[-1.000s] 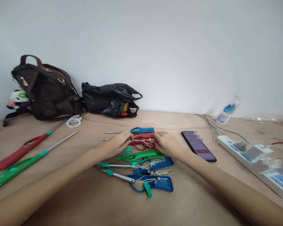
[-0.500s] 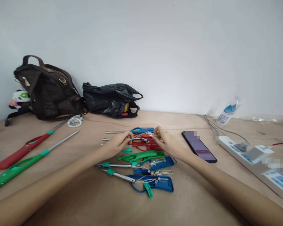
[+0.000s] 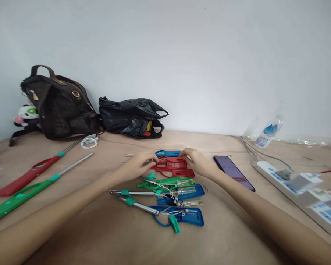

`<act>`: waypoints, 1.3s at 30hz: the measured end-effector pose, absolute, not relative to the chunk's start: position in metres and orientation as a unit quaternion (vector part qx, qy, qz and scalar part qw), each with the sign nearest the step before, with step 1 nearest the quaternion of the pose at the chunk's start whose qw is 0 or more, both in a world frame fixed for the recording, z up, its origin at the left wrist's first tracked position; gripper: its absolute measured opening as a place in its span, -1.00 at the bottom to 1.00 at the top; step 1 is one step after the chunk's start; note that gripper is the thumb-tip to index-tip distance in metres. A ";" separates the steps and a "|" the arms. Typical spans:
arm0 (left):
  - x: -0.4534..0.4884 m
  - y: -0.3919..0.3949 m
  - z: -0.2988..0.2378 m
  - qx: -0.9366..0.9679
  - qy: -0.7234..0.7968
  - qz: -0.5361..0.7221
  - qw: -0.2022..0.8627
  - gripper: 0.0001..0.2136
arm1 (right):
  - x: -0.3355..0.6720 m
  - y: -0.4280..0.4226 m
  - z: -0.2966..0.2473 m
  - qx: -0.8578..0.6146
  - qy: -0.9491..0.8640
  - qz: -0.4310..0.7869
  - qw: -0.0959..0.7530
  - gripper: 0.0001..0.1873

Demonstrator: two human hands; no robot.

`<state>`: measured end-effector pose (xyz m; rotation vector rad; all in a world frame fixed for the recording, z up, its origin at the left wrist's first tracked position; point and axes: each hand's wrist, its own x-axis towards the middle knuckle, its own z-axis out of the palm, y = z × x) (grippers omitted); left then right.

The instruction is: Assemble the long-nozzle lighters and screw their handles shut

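My left hand [image 3: 138,166] and my right hand [image 3: 198,162] rest at the two ends of an empty red lighter shell [image 3: 173,168] lying flat on the table, with fingers curled onto it. A blue shell [image 3: 168,152] lies just behind it, touching my right fingertips. A thin metal tube [image 3: 130,155] lies by my left hand. In front lies a green shell [image 3: 165,182] with a clear inner part and white wires [image 3: 183,182] on it. Nearer me are two blue shells [image 3: 194,191] [image 3: 190,218] with metal tubes [image 3: 138,193] and wiring.
A dark phone [image 3: 234,173] lies to the right, a white power strip [image 3: 300,189] with plugs beyond it. Assembled red [image 3: 24,177] and green [image 3: 16,198] long lighters lie at left. Brown handbag [image 3: 60,106], black plastic bag [image 3: 131,117], bead bracelet [image 3: 88,142] and bottle [image 3: 269,131] line the wall.
The wired inner part that both hands lifted out of the red shell now lies on the green shell. Both hands have come back down to the red shell's ends.
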<state>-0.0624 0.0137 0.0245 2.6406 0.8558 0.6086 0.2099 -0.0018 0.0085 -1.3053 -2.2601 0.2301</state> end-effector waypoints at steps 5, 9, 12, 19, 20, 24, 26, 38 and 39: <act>-0.052 0.030 0.012 0.929 0.309 0.180 0.093 -0.80 | 0.200 -0.002 0.007 -0.455 -0.868 0.044 0.193 -0.86; -0.046 0.010 0.022 0.929 0.274 0.192 0.156 -0.84 | 0.198 -0.016 0.019 -0.438 -0.865 0.106 0.219 -0.81; -0.047 -0.001 0.033 0.927 0.237 0.163 0.239 -0.80 | 0.200 -0.015 0.021 -0.455 -0.850 0.134 0.231 -0.76; -0.064 0.037 0.018 0.908 0.351 0.188 0.126 -0.86 | 0.198 0.008 0.003 -0.496 -0.858 -0.008 0.136 -0.87; -0.065 0.043 0.013 0.908 0.368 0.170 0.105 -0.88 | 0.197 0.009 0.001 -0.495 -0.859 -0.013 0.129 -0.87; -0.067 0.048 0.000 0.923 0.363 0.121 0.031 -0.88 | 0.195 0.010 -0.002 -0.495 -0.861 -0.022 0.116 -0.86; -0.064 0.043 0.000 0.934 0.339 0.115 -0.015 -0.85 | 0.197 0.009 0.000 -0.498 -0.859 -0.022 0.118 -0.85; -0.057 0.026 0.019 0.938 0.280 0.046 -0.199 -0.77 | 0.205 -0.011 0.035 -0.450 -0.878 0.066 0.146 -0.81; -0.056 0.027 0.019 0.936 0.273 0.049 -0.218 -0.77 | 0.206 -0.011 0.036 -0.454 -0.874 0.092 0.144 -0.79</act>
